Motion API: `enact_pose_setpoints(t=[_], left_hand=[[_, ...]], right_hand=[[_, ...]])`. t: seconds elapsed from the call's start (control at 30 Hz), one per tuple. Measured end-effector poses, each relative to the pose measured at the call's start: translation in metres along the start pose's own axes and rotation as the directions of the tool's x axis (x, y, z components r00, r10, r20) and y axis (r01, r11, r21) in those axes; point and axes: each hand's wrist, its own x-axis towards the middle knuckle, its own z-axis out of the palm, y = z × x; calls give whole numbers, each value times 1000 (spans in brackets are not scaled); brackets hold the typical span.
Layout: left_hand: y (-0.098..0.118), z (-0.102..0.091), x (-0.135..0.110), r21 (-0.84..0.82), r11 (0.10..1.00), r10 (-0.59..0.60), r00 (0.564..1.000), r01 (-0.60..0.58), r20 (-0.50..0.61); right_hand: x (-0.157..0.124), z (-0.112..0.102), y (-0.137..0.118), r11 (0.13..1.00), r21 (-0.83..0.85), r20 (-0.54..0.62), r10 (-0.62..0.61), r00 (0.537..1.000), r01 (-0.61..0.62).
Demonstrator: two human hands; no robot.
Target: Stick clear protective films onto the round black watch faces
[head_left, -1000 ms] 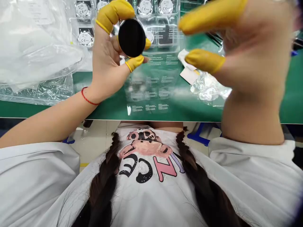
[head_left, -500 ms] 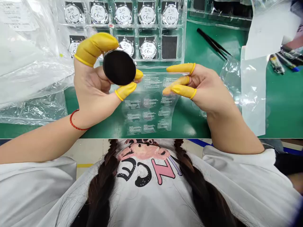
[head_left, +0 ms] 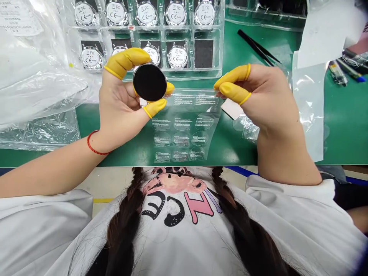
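My left hand [head_left: 117, 96], in yellow finger cots, is closed around the rim of a round watch case [head_left: 150, 82], its black face turned toward me. The same hand also reaches the upper left edge of a clear sheet of round printed films [head_left: 176, 126], which hangs over the green bench. Thumb and fingertips of my right hand [head_left: 250, 90], also in yellow cots, are pinched at the sheet's upper right corner. Whether a film is between them is too small to see. Behind both hands, a clear plastic tray [head_left: 220, 50] holds several silver watch cases [head_left: 177, 55], backs up.
Black tweezers [head_left: 257, 46] lie right of the tray. Plastic bags [head_left: 34, 88] cover the left side. Near my right hand lie a small pale piece [head_left: 232, 109], a white paper strip [head_left: 309, 111] and several pens [head_left: 349, 67].
My right hand has moved right and its fingers have come together at the sheet's corner. My left hand has shifted slightly right with the watch case. The small pale piece has come into view.
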Motion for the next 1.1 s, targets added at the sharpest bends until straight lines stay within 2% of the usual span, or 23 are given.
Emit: enact_pose_setpoints(t=[0.17, 0.3, 0.4, 0.5, 0.67, 0.77, 0.83, 0.9, 0.97, 1.0, 1.03, 1.1], left_hand=[[8, 0, -1, 43, 999, -33, 999, 31, 38], [16, -2, -1, 74, 990, -122, 992, 120, 33], [20, -1, -2, 19, 994, -111, 994, 111, -12], [24, 2, -2, -32, 994, -105, 994, 104, -17], [33, 1, 0, 10, 980, -196, 980, 197, -8], [29, 0, 0, -68, 979, -194, 980, 191, -36], [24, -1, -1, -146, 963, -234, 972, 229, -20], [20, -3, -2, -204, 920, -340, 940, 336, 14], [19, -6, -3, -219, 856, -471, 881, 468, 40], [19, -7, -3, -211, 824, -527, 848, 526, 53], [19, -10, -3, -203, 808, -553, 831, 553, 63], [19, -17, -1, -205, 835, -506, 859, 511, 80]], right_hand=[[0, 2, 0, 997, -19, -74, -81, 994, 80], [-1, 1, -2, 997, -80, -20, -12, 1000, 10], [-1, 0, -3, 996, -81, -16, 26, 1000, -28], [-2, 1, -2, 997, -74, 1, 27, 1000, -27], [-3, 0, -4, 999, -34, 4, 8, 1000, -8], [-4, -10, -3, 999, -35, 124, -26, 992, 31], [-5, -17, -3, 983, -99, 285, -119, 951, 153], [-7, -19, -5, 947, -139, 430, -205, 879, 289], [-11, -14, -9, 923, -136, 470, -261, 843, 361], [-12, -9, -11, 920, -129, 437, -282, 854, 369], [-13, -4, -13, 928, -124, 365, -287, 886, 352], [-13, 6, -14, 969, -77, 131, -222, 966, 233]])
